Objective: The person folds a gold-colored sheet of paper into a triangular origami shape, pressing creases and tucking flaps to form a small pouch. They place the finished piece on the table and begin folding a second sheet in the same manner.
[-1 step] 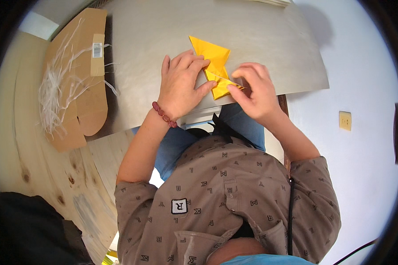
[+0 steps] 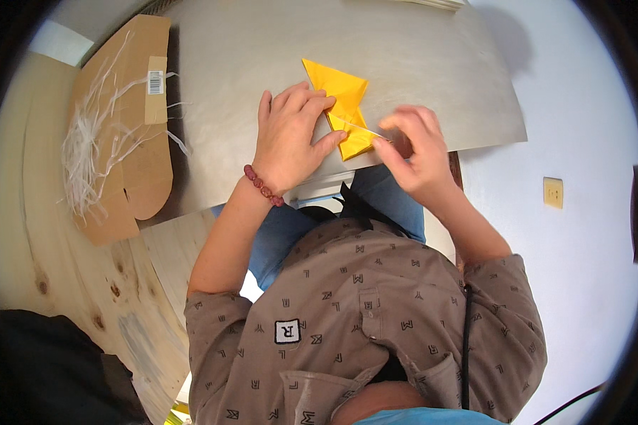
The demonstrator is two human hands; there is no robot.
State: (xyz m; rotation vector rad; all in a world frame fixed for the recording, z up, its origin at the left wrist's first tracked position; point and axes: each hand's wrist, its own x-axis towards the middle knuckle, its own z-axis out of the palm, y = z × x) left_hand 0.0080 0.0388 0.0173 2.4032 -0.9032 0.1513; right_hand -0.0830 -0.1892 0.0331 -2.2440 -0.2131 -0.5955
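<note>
A yellow folded paper (image 2: 345,106), with pointed corners and a pale crease line across its lower part, lies near the front edge of the grey tabletop. My left hand (image 2: 290,134), with a dark red bead bracelet at its wrist, steadies the paper from the left. Its thumb presses on the lower part while the index fingertip rests at the left edge higher up. At the lower right corner, the thumb and bent fingers of my right hand (image 2: 415,149) pinch the paper's tip, which is partly hidden between them.
A grey tabletop (image 2: 234,57) runs under both hands. On its left stands a brown cardboard piece (image 2: 145,159) with tangled translucent strips (image 2: 85,156) on it. A white wall with a socket (image 2: 553,193) is at the right. Dark cloth (image 2: 49,368) lies lower left.
My right hand has shifted slightly to the right, and its thumb is now closer to the paper's outer tip. The left hand has stayed practically in place.
</note>
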